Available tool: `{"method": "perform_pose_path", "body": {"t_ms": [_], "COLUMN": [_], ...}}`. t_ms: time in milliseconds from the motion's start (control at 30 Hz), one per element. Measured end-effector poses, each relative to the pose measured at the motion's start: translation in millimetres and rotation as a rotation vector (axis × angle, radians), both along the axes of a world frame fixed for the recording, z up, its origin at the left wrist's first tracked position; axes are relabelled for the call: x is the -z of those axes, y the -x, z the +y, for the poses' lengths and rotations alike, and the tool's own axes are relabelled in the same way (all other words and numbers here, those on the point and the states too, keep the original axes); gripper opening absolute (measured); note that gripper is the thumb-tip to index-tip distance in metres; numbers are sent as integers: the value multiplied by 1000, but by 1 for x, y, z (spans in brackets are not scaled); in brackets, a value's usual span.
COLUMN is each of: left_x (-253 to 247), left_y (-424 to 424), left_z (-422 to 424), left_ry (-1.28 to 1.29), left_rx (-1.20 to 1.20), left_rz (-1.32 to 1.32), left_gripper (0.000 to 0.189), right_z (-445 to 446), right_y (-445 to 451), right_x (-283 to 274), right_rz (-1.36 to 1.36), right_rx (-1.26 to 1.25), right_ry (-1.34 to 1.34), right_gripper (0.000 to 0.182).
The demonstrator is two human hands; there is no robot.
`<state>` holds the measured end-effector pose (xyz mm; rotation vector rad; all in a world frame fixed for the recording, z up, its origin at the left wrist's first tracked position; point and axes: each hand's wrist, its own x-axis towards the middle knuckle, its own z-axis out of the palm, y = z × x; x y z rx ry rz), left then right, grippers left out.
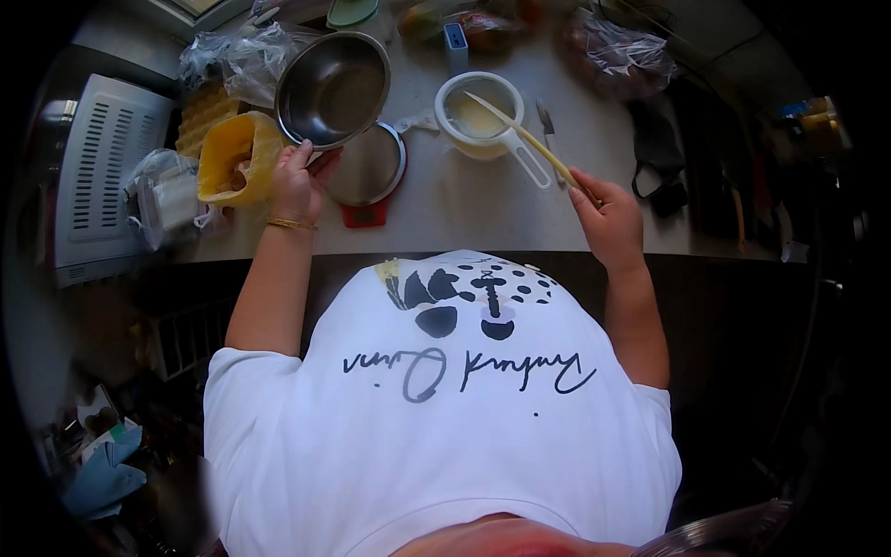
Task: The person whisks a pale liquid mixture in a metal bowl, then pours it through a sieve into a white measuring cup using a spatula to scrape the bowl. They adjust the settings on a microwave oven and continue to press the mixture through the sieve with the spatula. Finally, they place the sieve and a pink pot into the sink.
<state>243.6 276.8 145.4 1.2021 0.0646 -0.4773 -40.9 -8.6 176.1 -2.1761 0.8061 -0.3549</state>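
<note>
My left hand [301,182] grips the rim of a stainless steel bowl [333,90], which is tilted so that its inside shows. Partly below the bowl is a kitchen scale with a round plate [369,167] and a red base [364,214]. In my right hand [607,216] are light-coloured chopsticks or a similar slender stick [539,147]; its far tip is over a white-rimmed strainer [516,97] with a handle. The strainer rests on a container, and something pale yellow [477,117] shows inside. Just right of it lies a knife or similar utensil [546,122].
On the left are a yellow bag [254,139], an egg tray [202,115], clear plastic bags [261,66] and a white vented appliance [111,160]. A blue-grey box [456,47] stands behind the strainer. Further right are a plastic-wrapped bundle [626,59] and a black strap [656,143].
</note>
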Motion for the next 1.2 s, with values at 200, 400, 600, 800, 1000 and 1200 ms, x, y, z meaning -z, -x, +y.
{"method": "perform_pose_path", "body": {"t_ms": [200,400,600,800,1000,1200], "left_x": [37,65,59,30,8,43], "left_y": [13,14,22,59,116,154], "left_z": [52,70,75,58,-91,-192], "left_ry": [-133,-174,-281,-975,-243,-136], "left_rx": [8,95,187,43,670,555], "left_rz": [136,177,190,-966,162,349], "left_gripper": [8,12,15,23,27,26], "right_z": [14,26,30,3,-48,-89], "right_y": [3,2,-2,0,13,17], "right_x": [-6,-15,-20,-23,-4,9], "right_rz": [-32,-80,-106,-100,-233,-222], "right_rx": [91,119,147,63,-114,-243], "right_ry": [-176,-298,-287,-357,-558,-511], "right_gripper": [28,30,31,32,33,31]}}
